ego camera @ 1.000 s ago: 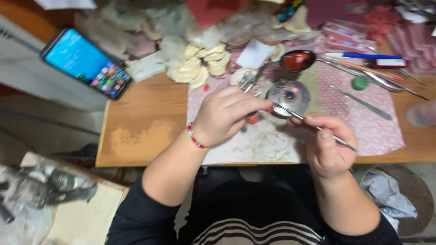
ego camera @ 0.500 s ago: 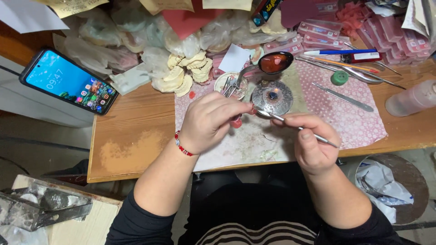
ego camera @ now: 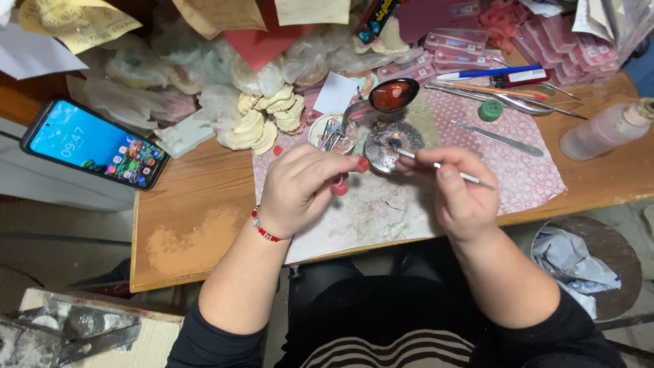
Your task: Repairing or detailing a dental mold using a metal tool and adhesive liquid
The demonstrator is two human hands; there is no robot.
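A: Red wax piece [ego camera: 351,174], pinched between the left hand's [ego camera: 298,191] thumb and fingertips, just above the patterned mat [ego camera: 524,174]. It looks light, soft and easily dented.

B: And the right hand [ego camera: 458,194]?

A: Its fingers press together on a thin metal wax tool [ego camera: 443,168], gripped mid-shaft, stiff and slim; the tip sits at the small burner's flame [ego camera: 394,141].
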